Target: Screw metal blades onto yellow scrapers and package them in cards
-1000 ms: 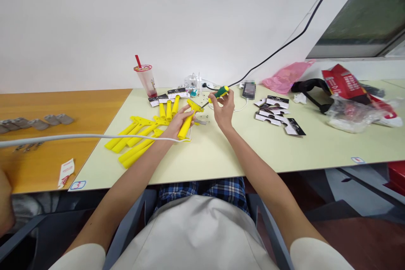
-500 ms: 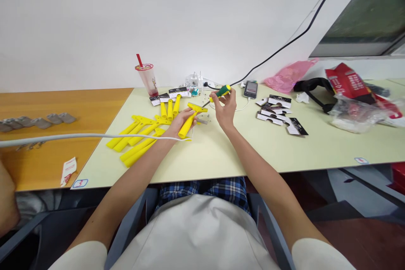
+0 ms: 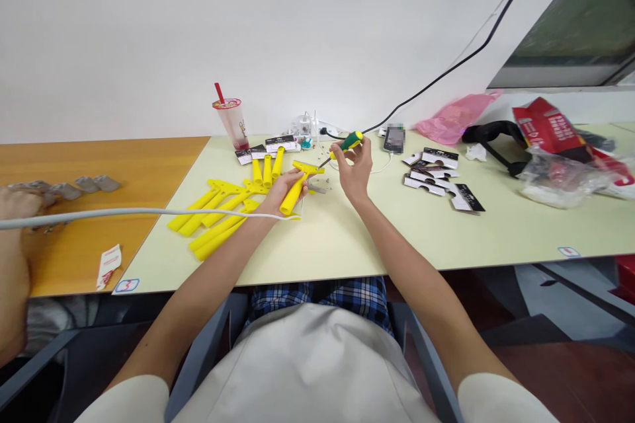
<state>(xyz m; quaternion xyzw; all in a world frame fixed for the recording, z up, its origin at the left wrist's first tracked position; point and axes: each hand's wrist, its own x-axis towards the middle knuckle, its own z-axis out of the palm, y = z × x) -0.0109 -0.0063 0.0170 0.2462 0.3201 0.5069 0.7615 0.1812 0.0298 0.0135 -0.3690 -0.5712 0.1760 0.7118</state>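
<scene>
My left hand [image 3: 280, 195] is closed around a yellow plastic scraper handle [image 3: 292, 195], its wide T-shaped head pointing away from me. In my right hand [image 3: 355, 172] is a screwdriver [image 3: 351, 141] with a green and yellow grip, pinched in the fingers. Its shaft slants down to the left, and the tip is at the head of the scraper handle; whether it sits in a screw is too small to tell. Several more yellow scraper handles [image 3: 218, 205] lie on the table to the left of my left hand. Small metal bits [image 3: 327, 180] lie just beyond the handle.
A drink cup [image 3: 231, 124] with a red straw stands at the back. Black-and-white cards [image 3: 436, 173] and a phone [image 3: 394, 139] lie to the right, plastic bags [image 3: 560, 175] farther right. A white cable [image 3: 124, 213] crosses the left foreground. Another person's hand [image 3: 17, 205] reaches grey pieces [image 3: 67, 192].
At the far left, the other person's hand has come up over the table to the grey pieces. My hands, the scraper handle and the screwdriver stay nearly where they were.
</scene>
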